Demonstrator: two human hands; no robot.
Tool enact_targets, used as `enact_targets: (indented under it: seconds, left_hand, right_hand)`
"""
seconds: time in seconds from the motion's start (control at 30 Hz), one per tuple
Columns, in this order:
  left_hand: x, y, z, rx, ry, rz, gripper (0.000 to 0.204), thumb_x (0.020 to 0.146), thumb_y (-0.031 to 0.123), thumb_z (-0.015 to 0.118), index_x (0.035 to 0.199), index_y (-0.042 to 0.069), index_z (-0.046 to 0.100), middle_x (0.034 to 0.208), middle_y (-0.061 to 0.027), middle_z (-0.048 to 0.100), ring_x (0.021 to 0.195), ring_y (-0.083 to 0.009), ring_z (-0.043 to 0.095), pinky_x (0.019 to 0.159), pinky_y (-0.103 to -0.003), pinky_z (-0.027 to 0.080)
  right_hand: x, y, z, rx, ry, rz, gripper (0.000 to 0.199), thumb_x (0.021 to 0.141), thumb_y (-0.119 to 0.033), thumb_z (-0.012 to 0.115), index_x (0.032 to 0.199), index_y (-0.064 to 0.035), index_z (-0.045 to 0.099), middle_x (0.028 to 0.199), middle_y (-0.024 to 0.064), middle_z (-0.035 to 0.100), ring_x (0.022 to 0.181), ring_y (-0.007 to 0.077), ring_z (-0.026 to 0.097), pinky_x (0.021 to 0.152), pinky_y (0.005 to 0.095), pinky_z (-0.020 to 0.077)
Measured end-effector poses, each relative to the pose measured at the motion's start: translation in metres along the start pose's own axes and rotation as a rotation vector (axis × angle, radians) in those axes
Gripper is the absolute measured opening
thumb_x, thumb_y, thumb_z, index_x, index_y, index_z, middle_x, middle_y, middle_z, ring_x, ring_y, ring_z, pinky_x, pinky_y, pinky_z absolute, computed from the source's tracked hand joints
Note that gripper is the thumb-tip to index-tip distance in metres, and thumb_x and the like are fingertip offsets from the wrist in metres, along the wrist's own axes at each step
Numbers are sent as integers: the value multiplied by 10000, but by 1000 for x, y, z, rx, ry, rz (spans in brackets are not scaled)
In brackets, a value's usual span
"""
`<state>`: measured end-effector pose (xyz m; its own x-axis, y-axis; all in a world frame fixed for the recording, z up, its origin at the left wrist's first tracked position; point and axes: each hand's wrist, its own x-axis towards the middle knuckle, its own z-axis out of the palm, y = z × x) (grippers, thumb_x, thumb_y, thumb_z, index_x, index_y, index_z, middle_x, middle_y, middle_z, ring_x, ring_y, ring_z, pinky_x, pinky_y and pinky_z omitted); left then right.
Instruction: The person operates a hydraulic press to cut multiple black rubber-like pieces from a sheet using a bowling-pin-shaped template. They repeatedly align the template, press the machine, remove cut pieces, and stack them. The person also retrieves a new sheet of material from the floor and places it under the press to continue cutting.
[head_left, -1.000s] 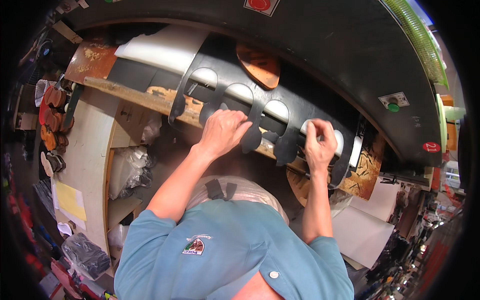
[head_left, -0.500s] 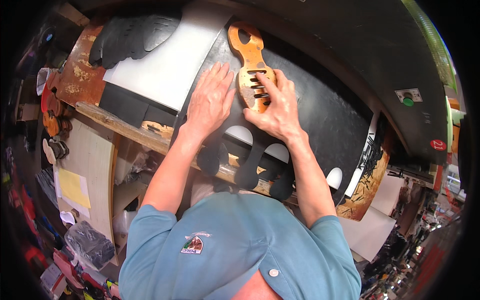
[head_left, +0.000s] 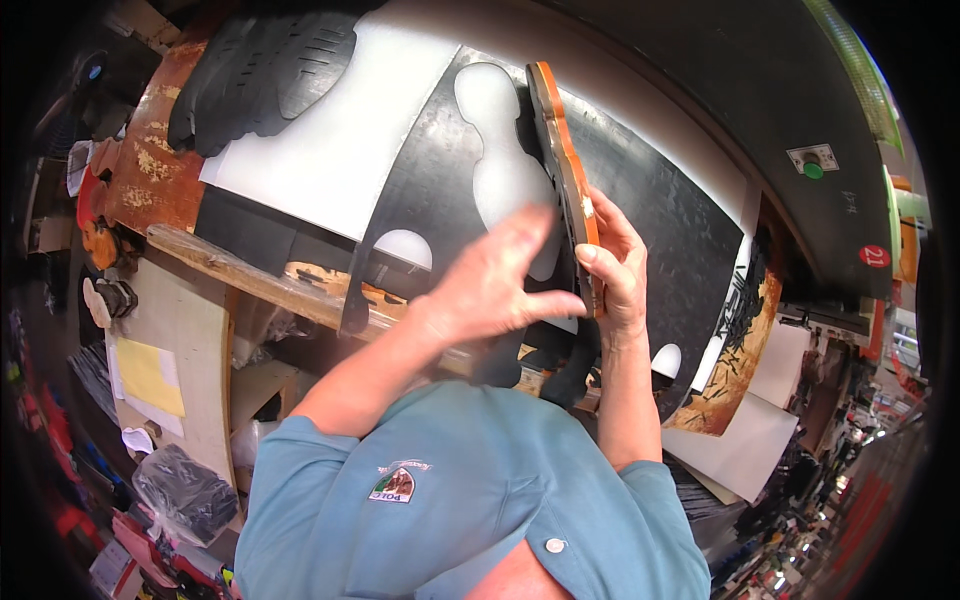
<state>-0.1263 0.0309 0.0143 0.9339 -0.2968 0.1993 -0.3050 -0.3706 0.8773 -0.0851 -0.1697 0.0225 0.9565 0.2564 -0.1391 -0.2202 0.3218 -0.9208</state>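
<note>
My right hand (head_left: 620, 265) grips the lower part of an orange cutting die (head_left: 563, 150) shaped like a shoe sole, tipped up on its edge. My left hand (head_left: 495, 275) is beside the die's dark underside, thumb and fingers spread and partly blurred by motion. Whether it touches the die I cannot tell. Under them lies a black sheet (head_left: 650, 230) of soft-looking material. A sole-shaped opening (head_left: 490, 150) in it shows the white board below. Rounded cut-outs run along the sheet's near edge.
A white board (head_left: 320, 110) extends left, with black sole-shaped pieces (head_left: 265, 70) stacked at its far end. Black scrap strips (head_left: 738, 305) lie at the right edge. A dark machine panel with a green button (head_left: 814, 170) overhangs the far right. A wooden rail (head_left: 240, 272) borders the near side.
The die, flat on the black sheet before, is now lifted onto its edge in my right hand, uncovering the sole-shaped opening. My left hand has moved right, off the sheet, toward the die.
</note>
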Motion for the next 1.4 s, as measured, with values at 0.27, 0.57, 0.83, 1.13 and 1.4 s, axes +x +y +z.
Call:
enact_targets:
  seconds: [0.27, 0.57, 0.83, 1.13, 1.4]
  left_hand:
    - [-18, -25, -13, -218, 296, -199, 289, 1043, 42, 660, 1314, 2, 752, 808, -70, 698, 705, -80, 566, 630, -286, 507]
    - [-15, -124, -196, 259, 898, -298, 345, 1039, 119, 683, 1315, -86, 716, 1099, -199, 797, 910, -212, 764, 755, -369, 660]
    - [5, -130, -241, 846, 1011, -331, 514, 1018, 208, 703, 1453, -56, 632, 1478, -266, 640, 1415, -451, 557, 1215, -509, 429]
    - [10, -84, -79, 716, 325, -117, 554, 1021, 172, 746, 1510, -34, 590, 1611, -276, 534, 1560, -436, 439, 1292, -528, 333]
    - [9, -98, -74, 782, 350, 78, 575, 986, 221, 790, 1454, -61, 608, 1581, -310, 533, 1485, -518, 482, 1252, -601, 364]
  right_hand:
    - [4, -2, -7, 58, -28, 28, 834, 811, -192, 816, 1553, 70, 539, 1442, 171, 651, 1318, 236, 624, 1172, 366, 442]
    - [7, 0, -9, 10, -13, -25, 955, 795, -354, 807, 1575, 101, 497, 1324, 169, 705, 1184, 211, 692, 1088, 320, 516]
    - [4, -2, -14, 3, -15, -23, 955, 759, -331, 835, 1558, 89, 525, 1390, 167, 672, 1253, 236, 662, 1149, 354, 471]
    - [-17, -13, -65, -799, 11, -359, 865, 666, -189, 924, 1467, 2, 660, 1604, 235, 506, 1464, 341, 534, 1206, 447, 446]
    - [-13, 0, -75, -1315, -72, -546, 846, 587, -205, 898, 1398, -45, 720, 1597, 281, 488, 1354, 448, 563, 1151, 523, 490]
